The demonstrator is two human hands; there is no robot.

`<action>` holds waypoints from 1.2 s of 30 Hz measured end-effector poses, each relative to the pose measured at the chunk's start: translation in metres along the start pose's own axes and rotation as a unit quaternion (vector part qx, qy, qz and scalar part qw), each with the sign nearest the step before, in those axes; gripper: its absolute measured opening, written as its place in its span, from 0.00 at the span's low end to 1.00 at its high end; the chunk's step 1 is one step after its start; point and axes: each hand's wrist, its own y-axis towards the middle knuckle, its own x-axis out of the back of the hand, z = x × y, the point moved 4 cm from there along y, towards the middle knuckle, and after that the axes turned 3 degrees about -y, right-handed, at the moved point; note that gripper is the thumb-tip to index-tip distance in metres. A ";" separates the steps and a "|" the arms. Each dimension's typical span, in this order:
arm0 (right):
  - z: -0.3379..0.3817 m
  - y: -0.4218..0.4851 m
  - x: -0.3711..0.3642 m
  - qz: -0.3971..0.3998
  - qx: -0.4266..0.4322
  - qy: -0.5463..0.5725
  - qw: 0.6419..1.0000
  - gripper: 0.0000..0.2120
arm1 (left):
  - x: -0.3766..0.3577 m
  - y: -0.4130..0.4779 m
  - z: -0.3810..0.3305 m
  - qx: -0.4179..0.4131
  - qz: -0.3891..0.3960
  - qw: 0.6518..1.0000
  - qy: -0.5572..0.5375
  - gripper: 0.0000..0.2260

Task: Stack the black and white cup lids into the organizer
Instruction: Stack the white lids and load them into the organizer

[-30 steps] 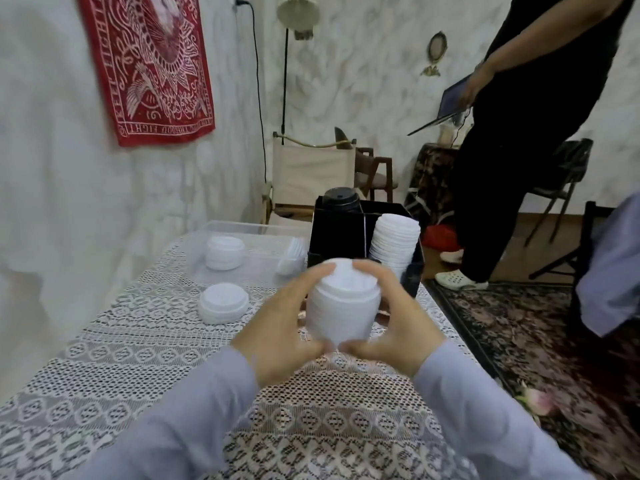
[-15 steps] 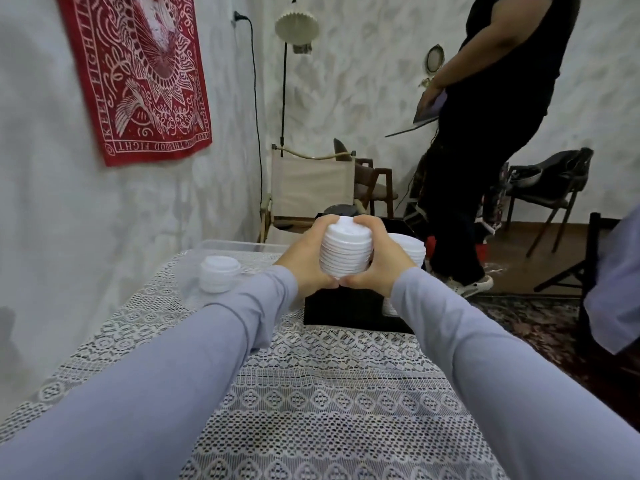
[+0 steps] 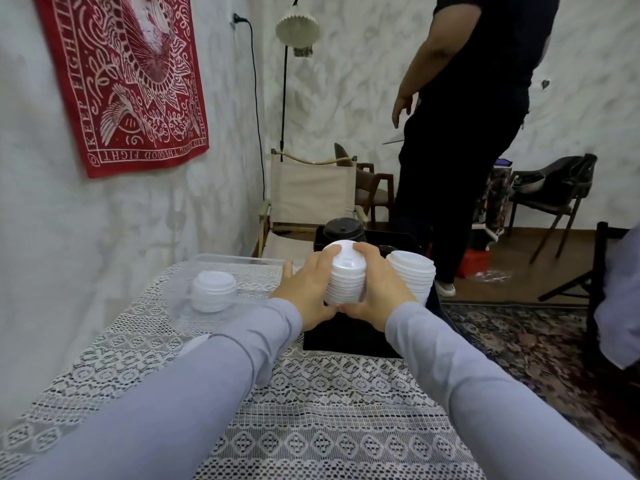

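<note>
Presently, lace-covered counter [image 3: 329, 410] carries black organizer [image 3: 346, 337] and clear tub [image 3: 239, 259]; left hand [image 3: 304, 292] and right hand [image 3: 379, 294] grip one white lid stack [image 3: 346, 280]; red hanging [image 3: 131, 81] on wall.

Room around the table: pale marbled walls [image 3: 346, 98], one bystander, scattered chairs.
Lace tablecloth [image 3: 329, 427], white openwork, covers the tabletop. Red wall hanging [image 3: 128, 74] with white pattern and lettering on the left wall. Floor lamp [image 3: 298, 27], pale pleated shade, in the corner; black cord [image 3: 256, 98] runs down the wall beside it. Canvas folding chair [image 3: 311, 188] below the lamp, wooden chair [image 3: 374, 188] just behind. Person in black [image 3: 467, 133] stands beyond the table, cropped at the shoulders, one arm hanging. Black chair [image 3: 554, 188] near the far wall. Patterned rug [image 3: 519, 341] right of the table; red object [image 3: 472, 265] by the person's feet, kind unclear.
</note>
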 end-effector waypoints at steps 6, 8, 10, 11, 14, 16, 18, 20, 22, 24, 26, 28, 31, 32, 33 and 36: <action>0.000 -0.004 -0.009 -0.039 0.036 -0.066 0.996 0.45 | -0.010 0.001 -0.003 -0.030 -0.011 0.998 0.059 0.40; 0.001 -0.003 -0.012 -0.047 0.039 -0.084 0.995 0.44 | -0.012 0.003 -0.004 -0.034 -0.025 0.997 0.069 0.39; 0.001 -0.002 -0.013 -0.053 0.042 -0.108 0.992 0.42 | -0.014 0.004 -0.003 -0.031 -0.021 0.995 0.091 0.39; 0.001 -0.002 -0.013 -0.052 0.040 -0.123 0.990 0.41 | -0.015 0.005 -0.002 -0.027 -0.015 0.994 0.108 0.39; 0.003 -0.002 -0.012 -0.047 0.036 -0.157 0.986 0.41 | -0.018 0.006 -0.003 -0.019 -0.005 0.988 0.152 0.39; 0.004 -0.002 -0.014 -0.038 0.033 -0.190 0.980 0.41 | -0.019 0.007 -0.005 -0.008 -0.005 0.986 0.169 0.38; 0.005 -0.001 -0.016 -0.027 0.021 -0.231 0.972 0.43 | -0.019 0.008 -0.008 0.013 -0.006 0.984 0.176 0.37; 0.006 0.000 -0.017 -0.026 0.010 -0.270 0.963 0.44 | -0.019 0.010 -0.011 0.033 -0.006 0.984 0.174 0.38; 0.006 0.001 -0.017 -0.024 0.002 -0.300 0.954 0.43 | -0.020 0.014 -0.013 0.045 -0.003 0.984 0.174 0.38; 0.007 0.002 -0.017 -0.019 -0.006 -0.318 0.948 0.43 | -0.020 0.017 -0.015 0.057 0.008 0.982 0.177 0.37; 0.006 0.004 -0.018 -0.008 -0.016 -0.326 0.945 0.43 | -0.019 0.020 -0.017 0.070 0.022 0.982 0.176 0.36; 0.006 0.007 -0.020 0.006 -0.021 -0.331 0.944 0.43 | -0.019 0.021 -0.020 0.083 0.042 0.980 0.178 0.36; 0.006 0.010 -0.023 0.021 -0.025 -0.335 0.942 0.41 | -0.019 0.022 -0.022 0.098 0.062 0.977 0.179 0.34; 0.005 0.011 -0.024 0.027 -0.028 -0.336 0.941 0.41 | -0.019 0.022 -0.023 0.101 0.064 0.977 0.177 0.32; 0.005 0.010 -0.025 0.035 -0.032 -0.336 0.941 0.40 | -0.019 0.022 -0.023 0.103 0.068 0.977 0.172 0.31; 0.003 0.009 -0.029 0.068 -0.041 -0.339 0.937 0.40 | -0.020 0.021 -0.023 0.108 0.084 0.977 0.164 0.30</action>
